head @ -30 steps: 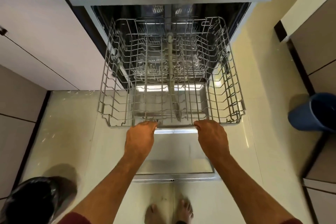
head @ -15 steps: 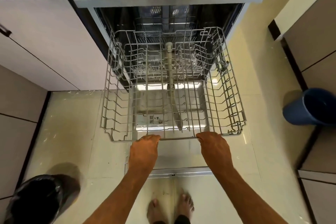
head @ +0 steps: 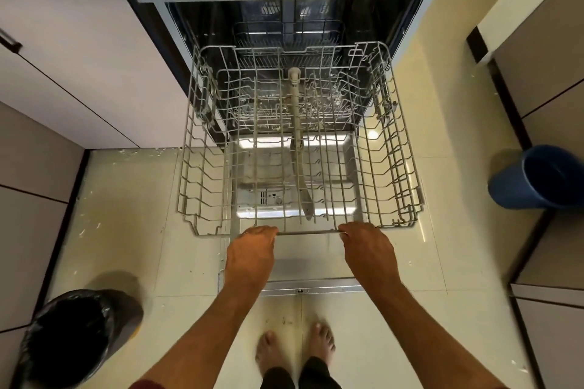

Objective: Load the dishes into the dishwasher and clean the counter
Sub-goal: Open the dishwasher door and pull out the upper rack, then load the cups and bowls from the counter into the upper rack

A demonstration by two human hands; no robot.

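The dishwasher rack (head: 300, 142) is pale grey wire, the open door (head: 316, 265) beneath it shiny silver, the floor (head: 126, 215) glossy cream tile, one bucket (head: 537, 180) deep blue, and the bin (head: 72, 338) lined in black plastic.

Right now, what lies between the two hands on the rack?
In the head view, only a bare stretch of the rack's front bar runs between the left hand and right hand.
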